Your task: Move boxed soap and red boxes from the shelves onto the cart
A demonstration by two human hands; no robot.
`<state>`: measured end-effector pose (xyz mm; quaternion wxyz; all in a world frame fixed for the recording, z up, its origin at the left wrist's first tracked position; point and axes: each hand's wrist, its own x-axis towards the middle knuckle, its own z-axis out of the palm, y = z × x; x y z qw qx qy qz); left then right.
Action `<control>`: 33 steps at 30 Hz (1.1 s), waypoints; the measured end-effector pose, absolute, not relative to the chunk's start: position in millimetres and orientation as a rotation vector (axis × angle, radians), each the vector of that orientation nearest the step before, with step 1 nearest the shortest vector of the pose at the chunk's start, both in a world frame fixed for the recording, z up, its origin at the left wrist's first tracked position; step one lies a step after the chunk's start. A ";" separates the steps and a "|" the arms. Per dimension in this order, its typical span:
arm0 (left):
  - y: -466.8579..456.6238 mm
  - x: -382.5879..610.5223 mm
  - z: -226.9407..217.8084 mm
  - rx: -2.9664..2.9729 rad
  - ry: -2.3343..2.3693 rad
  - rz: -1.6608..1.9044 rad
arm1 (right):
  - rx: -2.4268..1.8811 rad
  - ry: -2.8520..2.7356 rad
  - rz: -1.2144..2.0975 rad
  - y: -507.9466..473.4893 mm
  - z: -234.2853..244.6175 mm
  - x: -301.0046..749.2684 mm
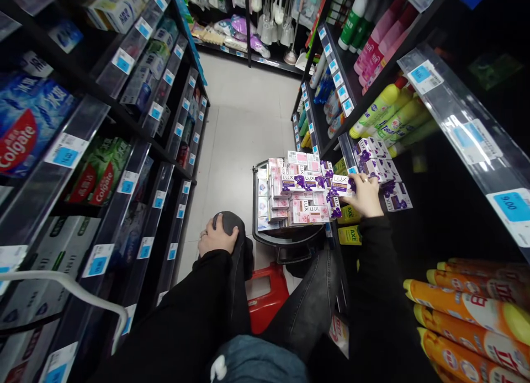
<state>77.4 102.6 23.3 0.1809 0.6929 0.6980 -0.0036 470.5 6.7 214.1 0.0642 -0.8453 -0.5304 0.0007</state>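
My right hand [365, 195] grips a white and purple LUX soap box [343, 185] at the right side of the basket, by the shelf edge. Below it, a black basket [285, 241] holds a pile of pink LUX soap boxes [304, 212] with several purple ones on top. More purple LUX boxes [379, 165] are stacked on the shelf just beyond my right hand. My left hand [218, 235] rests on my left knee, its fingers spread over the dark trousers and holding nothing.
A red plastic stool [267, 294] stands between my legs. Shelves of Colgate toothpaste boxes [35, 123] line the left side. On the right are yellow-green bottles [381, 110] and orange bottles [467, 300]. Yellow AXE packs [350, 235] sit low beside the basket. Pale floor tiles [244, 107] run ahead.
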 end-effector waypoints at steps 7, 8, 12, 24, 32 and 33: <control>102.9 75.6 26.0 1.961 1.927 -0.027 | -2.824 -2.073 -0.243 59.2 191.7 483.0; 102.9 75.5 25.5 1.965 1.928 -0.028 | -2.845 -2.102 -0.243 64.9 188.0 483.4; 102.8 75.3 24.4 1.976 1.947 -0.026 | -2.841 -2.227 -0.258 83.9 170.4 492.7; 101.8 76.2 16.4 2.003 1.994 -0.019 | -2.937 -2.219 -0.145 87.5 129.9 519.9; 102.4 75.4 17.4 1.992 1.979 -0.042 | -2.941 -2.218 -0.104 91.1 119.6 515.7; 102.4 75.3 17.9 1.991 1.977 -0.041 | -2.939 -2.220 -0.103 90.5 118.8 515.5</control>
